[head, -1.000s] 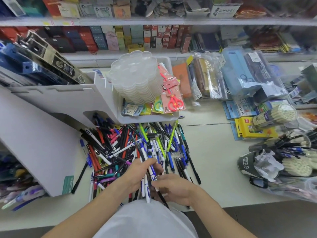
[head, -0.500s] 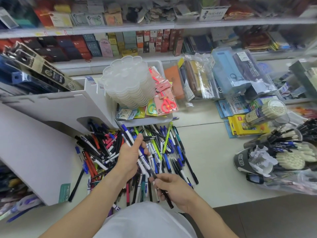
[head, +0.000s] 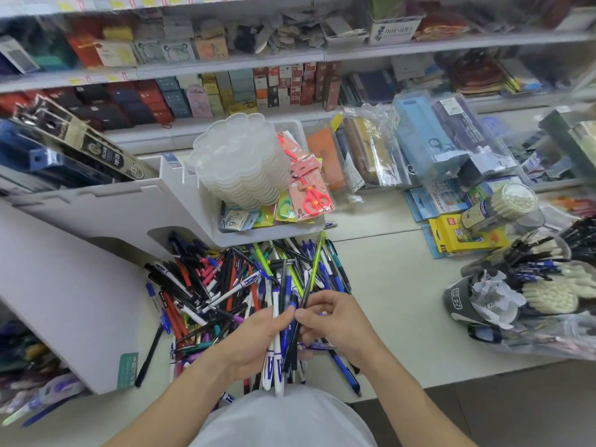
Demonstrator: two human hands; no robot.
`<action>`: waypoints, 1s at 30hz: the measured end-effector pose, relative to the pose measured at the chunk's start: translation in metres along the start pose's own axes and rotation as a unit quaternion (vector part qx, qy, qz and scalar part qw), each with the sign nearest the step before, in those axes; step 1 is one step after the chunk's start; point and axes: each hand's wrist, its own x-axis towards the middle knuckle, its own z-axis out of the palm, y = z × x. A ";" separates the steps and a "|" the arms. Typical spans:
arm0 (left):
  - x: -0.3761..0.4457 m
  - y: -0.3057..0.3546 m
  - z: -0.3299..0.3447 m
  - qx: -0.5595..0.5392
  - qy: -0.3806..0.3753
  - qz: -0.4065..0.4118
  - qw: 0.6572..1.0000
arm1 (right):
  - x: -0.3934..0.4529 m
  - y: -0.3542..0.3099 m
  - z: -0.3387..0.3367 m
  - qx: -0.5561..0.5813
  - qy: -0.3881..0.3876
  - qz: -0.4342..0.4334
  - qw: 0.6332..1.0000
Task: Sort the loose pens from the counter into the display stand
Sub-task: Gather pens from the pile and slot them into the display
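Observation:
A heap of loose pens in black, blue, red, pink and green lies on the pale counter in front of me. My left hand grips a bundle of white and blue pens held upright over the heap's near edge. My right hand pinches a black pen right beside that bundle, fingertips nearly touching my left thumb. The white display stand rises on the left, its arched opening at the heap's far-left corner.
A white bin with stacked clear palettes and scissor packs sits behind the heap. Bagged pencil cases, a yellow box and cups of pens crowd the right side. Shelves of stationery line the back.
My left hand came back down and toward me with its pen bundle. My right hand rose to meet it, bringing the black pen against the bundle. The camera tilted slightly.

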 end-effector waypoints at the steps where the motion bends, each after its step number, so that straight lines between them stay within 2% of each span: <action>1: -0.002 -0.002 -0.002 -0.004 -0.014 -0.004 1.000 | -0.001 0.001 0.000 -0.008 -0.007 0.002 1.000; 6: -0.007 -0.011 -0.013 -0.017 -0.034 -0.020 0.999 | -0.004 -0.001 0.002 -0.057 -0.034 0.007 0.998; 12: -0.011 -0.015 -0.014 -0.014 -0.063 0.001 0.998 | -0.003 -0.006 0.002 -0.087 -0.043 -0.002 0.995; 18: -0.013 -0.015 -0.010 0.065 -0.095 0.013 0.993 | 0.007 -0.016 -0.003 -0.145 0.034 -0.079 0.986; 21: -0.011 -0.016 -0.010 0.077 -0.109 0.015 0.991 | 0.010 -0.026 -0.009 -0.117 0.007 -0.093 0.989; 26: -0.016 -0.019 -0.010 0.067 -0.126 0.011 0.990 | 0.010 -0.044 -0.014 -0.181 -0.068 -0.123 0.973; 30: -0.021 -0.019 -0.009 0.041 -0.129 0.018 0.991 | 0.010 -0.057 -0.017 -0.184 -0.076 -0.126 0.972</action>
